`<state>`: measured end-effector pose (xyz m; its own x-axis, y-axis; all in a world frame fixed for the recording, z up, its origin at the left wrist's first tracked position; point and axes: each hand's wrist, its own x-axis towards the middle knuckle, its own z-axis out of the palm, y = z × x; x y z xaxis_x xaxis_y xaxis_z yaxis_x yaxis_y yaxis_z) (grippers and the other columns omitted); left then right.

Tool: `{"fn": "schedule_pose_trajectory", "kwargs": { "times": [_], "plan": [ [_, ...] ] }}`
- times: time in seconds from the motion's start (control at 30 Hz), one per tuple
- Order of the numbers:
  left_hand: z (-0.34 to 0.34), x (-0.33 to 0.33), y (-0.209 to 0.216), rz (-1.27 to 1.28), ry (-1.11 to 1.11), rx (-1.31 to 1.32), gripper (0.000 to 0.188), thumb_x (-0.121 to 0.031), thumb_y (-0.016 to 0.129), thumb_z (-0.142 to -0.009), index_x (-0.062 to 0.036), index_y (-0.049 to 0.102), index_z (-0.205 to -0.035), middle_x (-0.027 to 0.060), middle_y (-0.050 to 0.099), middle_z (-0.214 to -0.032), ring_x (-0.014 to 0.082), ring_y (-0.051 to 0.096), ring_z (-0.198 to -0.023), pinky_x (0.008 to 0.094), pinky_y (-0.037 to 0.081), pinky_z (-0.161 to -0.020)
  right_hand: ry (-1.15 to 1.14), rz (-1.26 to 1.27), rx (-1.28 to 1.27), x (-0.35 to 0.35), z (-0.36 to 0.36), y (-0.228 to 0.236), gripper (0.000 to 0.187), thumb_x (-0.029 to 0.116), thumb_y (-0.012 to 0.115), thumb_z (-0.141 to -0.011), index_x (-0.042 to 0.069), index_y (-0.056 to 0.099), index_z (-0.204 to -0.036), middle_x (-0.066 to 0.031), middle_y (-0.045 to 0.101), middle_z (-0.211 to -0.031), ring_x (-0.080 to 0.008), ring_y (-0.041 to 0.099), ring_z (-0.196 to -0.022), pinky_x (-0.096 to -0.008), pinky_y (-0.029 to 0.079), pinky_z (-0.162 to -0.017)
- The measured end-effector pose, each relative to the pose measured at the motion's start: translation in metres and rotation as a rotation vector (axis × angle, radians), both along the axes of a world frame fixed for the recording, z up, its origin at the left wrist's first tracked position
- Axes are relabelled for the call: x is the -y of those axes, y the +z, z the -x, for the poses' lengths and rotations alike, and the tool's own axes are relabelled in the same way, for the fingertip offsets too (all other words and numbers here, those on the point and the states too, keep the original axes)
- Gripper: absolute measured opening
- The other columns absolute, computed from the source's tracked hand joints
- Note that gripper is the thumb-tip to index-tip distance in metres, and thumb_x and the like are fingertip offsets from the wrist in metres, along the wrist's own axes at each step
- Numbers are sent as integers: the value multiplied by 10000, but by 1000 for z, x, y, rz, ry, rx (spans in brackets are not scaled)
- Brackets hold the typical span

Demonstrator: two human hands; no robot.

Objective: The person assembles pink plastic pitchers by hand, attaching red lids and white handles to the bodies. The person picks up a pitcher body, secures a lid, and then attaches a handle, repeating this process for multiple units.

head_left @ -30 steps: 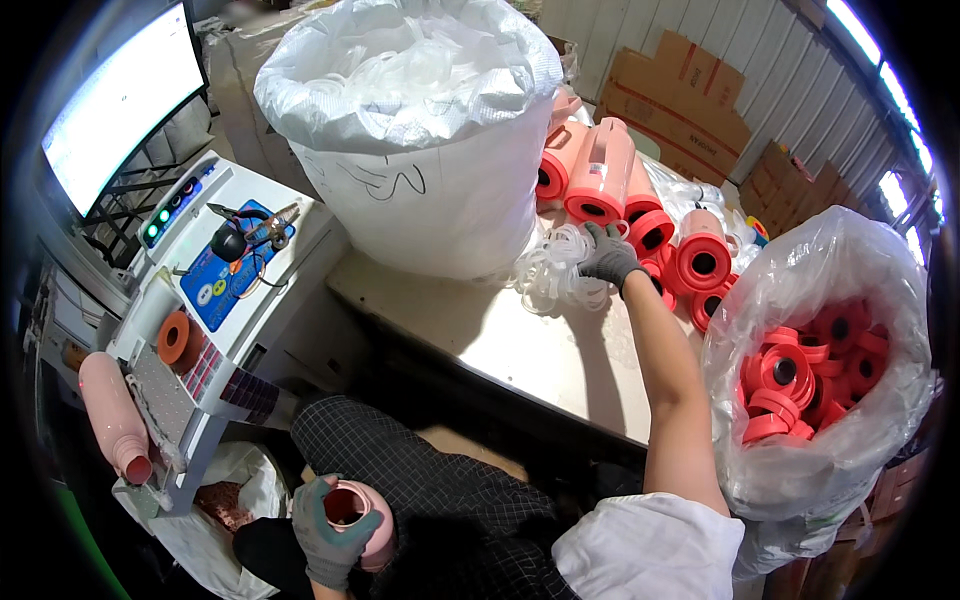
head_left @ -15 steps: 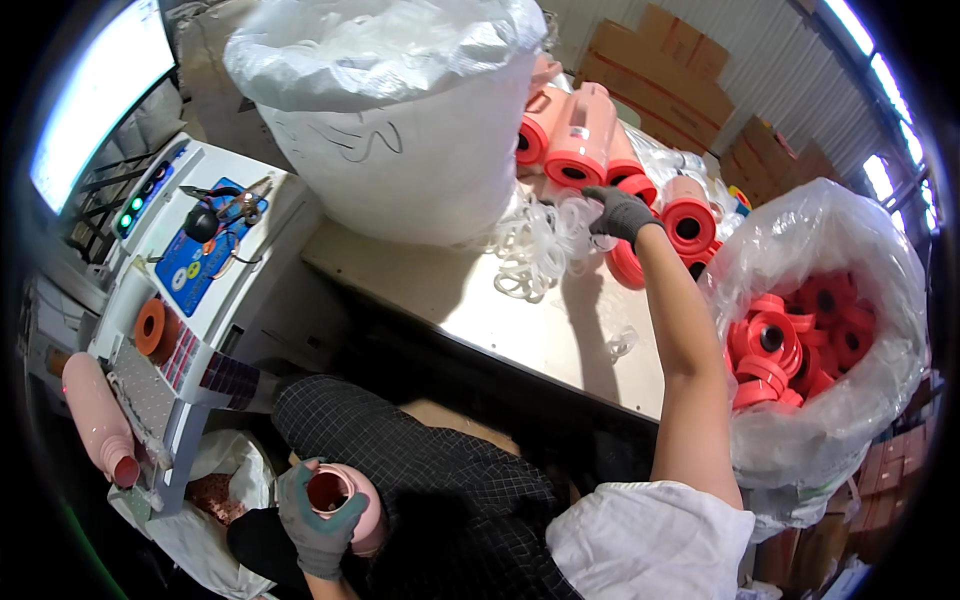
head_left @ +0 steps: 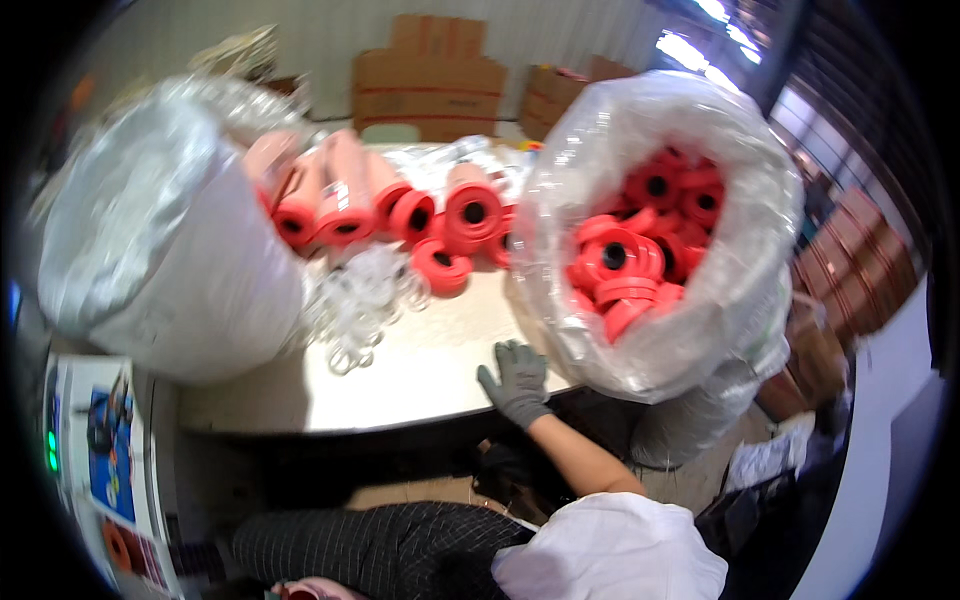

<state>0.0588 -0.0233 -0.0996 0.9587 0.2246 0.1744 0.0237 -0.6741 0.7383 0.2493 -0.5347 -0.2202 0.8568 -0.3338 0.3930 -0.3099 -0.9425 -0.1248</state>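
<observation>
My right hand (head_left: 517,380), in a grey glove, lies palm down on the white table (head_left: 420,375) near its front edge, thumb spread and fingers stretched out. Whether something small is under the fingers is hidden. Beyond it to the left is a loose pile of translucent white rings (head_left: 355,300). Behind the rings lie pink bottles (head_left: 345,185) with red lids, and a red ring-shaped lid (head_left: 441,268) sits at their front. At the lower edge, part of a pink bottle (head_left: 318,588) shows by my lap. My left hand is outside the picture.
To the right, a clear plastic-lined bag (head_left: 745,250) holds several red lids (head_left: 615,258). A big white sack (head_left: 215,290) stands on the left of the table. Cardboard boxes (head_left: 430,80) are at the back. A white machine (head_left: 65,400) stands at the lower left.
The view has swung right. My right hand has come back from beside the rings and red lids to the table's front edge. My left hand, earlier on the pink bottle, has left the picture.
</observation>
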Motion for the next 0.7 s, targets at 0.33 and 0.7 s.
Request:
{"fn": "schedule_pose_trajectory", "kwargs": {
  "times": [0.33, 0.7],
  "plan": [
    [5, -2, -13, -73, -35, 69, 601, -233, 979, -727, 18, 665, -1173, 159, 682, -1126, 274, 658, -1006, 400, 565, -906, 202, -434, 36, -18, -28, 15, 251, 325, 649, -948, 135, 744, -1081, -177, 716, -1033, -379, 711, -930, -490, 563, -825],
    [22, -3, -23, 116, 232, 38, 825, -202, 960, -612, 24, 592, -1316, 152, 661, -1211, 300, 663, -1112, 404, 555, -971, 509, -381, 487, -98, -207, 59, 253, 272, 724, -906, 93, 742, -1083, -161, 712, -1097, -359, 655, -1051, -468, 505, -925]
  ]
}}
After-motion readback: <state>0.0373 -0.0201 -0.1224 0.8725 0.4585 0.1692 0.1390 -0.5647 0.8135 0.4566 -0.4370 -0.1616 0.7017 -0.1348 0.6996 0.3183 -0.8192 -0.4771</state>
